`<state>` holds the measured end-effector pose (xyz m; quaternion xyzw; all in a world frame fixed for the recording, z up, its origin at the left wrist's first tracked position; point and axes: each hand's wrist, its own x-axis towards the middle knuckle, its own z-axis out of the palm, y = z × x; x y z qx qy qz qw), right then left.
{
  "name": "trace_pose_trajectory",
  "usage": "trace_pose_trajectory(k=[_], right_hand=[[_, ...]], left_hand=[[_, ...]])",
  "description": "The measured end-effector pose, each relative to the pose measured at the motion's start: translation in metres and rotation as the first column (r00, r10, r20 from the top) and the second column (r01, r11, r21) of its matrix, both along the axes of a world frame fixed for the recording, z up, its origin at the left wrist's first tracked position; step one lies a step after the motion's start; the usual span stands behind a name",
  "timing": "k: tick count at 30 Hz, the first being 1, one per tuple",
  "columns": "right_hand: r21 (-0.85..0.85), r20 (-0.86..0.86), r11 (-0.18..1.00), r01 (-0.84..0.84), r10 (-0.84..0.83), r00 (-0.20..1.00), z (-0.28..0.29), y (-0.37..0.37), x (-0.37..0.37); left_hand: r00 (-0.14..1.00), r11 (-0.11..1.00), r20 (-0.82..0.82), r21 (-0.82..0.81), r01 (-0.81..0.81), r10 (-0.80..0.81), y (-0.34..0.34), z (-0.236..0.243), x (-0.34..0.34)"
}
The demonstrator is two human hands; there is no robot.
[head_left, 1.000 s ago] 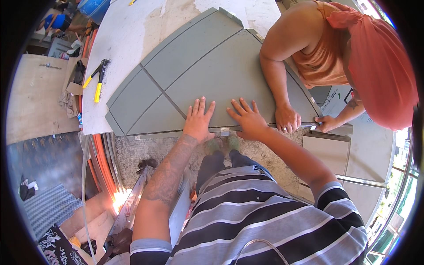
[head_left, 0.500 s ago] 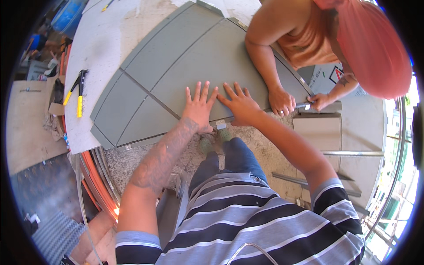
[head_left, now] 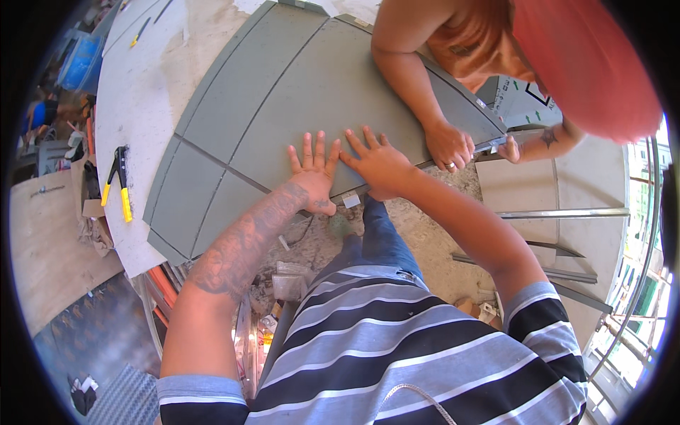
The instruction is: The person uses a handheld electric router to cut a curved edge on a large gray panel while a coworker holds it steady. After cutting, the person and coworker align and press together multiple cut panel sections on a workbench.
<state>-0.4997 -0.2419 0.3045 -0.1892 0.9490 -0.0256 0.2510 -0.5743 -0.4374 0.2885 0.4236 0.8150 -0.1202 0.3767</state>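
Centrally, grey panel (head_left: 340,88): a large fan-shaped sheet crossed by dark grooves, lying flat on a pale table (head_left: 136,81), its near edge in front of the person.
Left hand (head_left: 313,175): palm down on the panel near that edge, fingers spread wide and nearly straight, thumb out to the side at the edge; it presses flat and grasps nothing.
Right hand (head_left: 380,166): just beside the left, also palm down, fingers fanned apart, the index fingertip close to the other hand's; nothing is in its grip.
Co-worker's ringed hand (head_left: 449,146): fingers curled, resting by the panel's near edge, to the right of the person's hands.
Co-worker's other hand (head_left: 508,149): at the panel's right corner, fingers bent; what they hold is too small to tell.
Hand tool (head_left: 121,167): black with yellow handles, on the table left of the panel, its handles toward the person.
Striped shirt (head_left: 418,340): grey, black and white, worn by the person.
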Motion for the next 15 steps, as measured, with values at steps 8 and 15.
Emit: trace_pose_trajectory(k=[8,15], right_hand=[[-0.044,-0.005,0.999,0.012,-0.012,1.0,-0.0018,0.0001,-0.0009],[-0.021,0.002,0.998,0.055,-0.055,0.998,-0.0065,-0.0017,0.0012]], left_hand=[[0.995,0.999,0.097,0.042,-0.035,0.03,-0.0035,0.0005,-0.0041],[0.992,0.995,0.114,0.069,-0.068,0.06,-0.0045,-0.001,-0.002]])
